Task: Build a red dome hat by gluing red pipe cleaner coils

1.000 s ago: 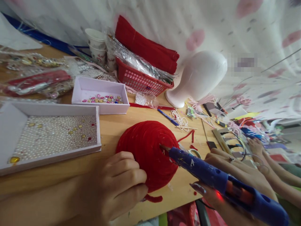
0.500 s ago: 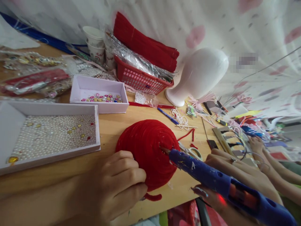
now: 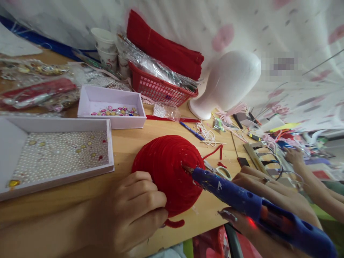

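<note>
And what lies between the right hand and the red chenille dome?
The head view shows the blue glue gun in the right hand, nozzle at the chenille dome, and scissors lying beyond.

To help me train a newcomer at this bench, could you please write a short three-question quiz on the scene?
1. Multiple choice: what does the right hand hold?
A) scissors
B) a blue glue gun
C) a pen

2. True or false: the left hand touches the red dome.

3. Fill in the blank: the red basket stands between the paper cups and the white ____.

Key: 1. B; 2. true; 3. mannequin head.
</note>
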Tool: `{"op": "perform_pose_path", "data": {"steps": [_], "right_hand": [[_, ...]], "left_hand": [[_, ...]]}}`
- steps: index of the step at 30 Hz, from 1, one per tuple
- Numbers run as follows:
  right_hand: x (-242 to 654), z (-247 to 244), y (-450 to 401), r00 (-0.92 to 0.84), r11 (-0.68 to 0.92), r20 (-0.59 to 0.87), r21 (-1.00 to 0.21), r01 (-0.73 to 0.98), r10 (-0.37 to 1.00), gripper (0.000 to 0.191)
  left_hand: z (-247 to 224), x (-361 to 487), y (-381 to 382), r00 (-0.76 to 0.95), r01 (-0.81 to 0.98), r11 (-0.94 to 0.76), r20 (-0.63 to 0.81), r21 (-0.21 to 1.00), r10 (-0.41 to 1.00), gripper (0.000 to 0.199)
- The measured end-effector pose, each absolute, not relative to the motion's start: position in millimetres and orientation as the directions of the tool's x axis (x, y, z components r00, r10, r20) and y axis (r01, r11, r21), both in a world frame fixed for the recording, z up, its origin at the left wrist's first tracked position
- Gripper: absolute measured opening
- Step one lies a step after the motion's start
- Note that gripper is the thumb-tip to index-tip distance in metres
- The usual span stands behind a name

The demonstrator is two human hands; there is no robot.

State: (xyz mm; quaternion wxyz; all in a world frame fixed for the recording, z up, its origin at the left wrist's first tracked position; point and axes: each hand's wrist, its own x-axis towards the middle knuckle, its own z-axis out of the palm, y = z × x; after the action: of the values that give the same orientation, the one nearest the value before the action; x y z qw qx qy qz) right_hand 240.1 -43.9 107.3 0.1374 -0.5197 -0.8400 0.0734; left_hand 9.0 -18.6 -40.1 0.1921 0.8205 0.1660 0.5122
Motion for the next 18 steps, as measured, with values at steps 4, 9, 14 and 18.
{"op": "perform_pose_path", "data": {"steps": [4,9,14,18], "right_hand": [[240.4,107.6,-41.2,-0.439,0.481,0.208,-0.255,0.839,0.874,0.011],[244.2,107.9,-42.9,-0.485,0.516,0.196,-0.160,0.842,0.852,0.009],[245.4,109.1,-48.4,-0.422,0.452,0.176,-0.200,0.869,0.889,0.014],[244.8,108.5,-47.3,-0.409,0.443,0.171,-0.289,0.849,0.896,0.015]], "left_hand": [[-37.1,4.9,-16.0,0.452,0.087,-0.874,0.763,0.478,0.462,0.016],[-32.5,0.8,-13.7,0.507,0.098,-0.900,0.757,0.425,0.413,0.018],[-36.8,4.4,-15.1,0.447,0.115,-0.897,0.784,0.427,0.431,0.021],[-39.3,6.0,-14.1,0.439,0.091,-0.911,0.804,0.403,0.400,0.022]]}}
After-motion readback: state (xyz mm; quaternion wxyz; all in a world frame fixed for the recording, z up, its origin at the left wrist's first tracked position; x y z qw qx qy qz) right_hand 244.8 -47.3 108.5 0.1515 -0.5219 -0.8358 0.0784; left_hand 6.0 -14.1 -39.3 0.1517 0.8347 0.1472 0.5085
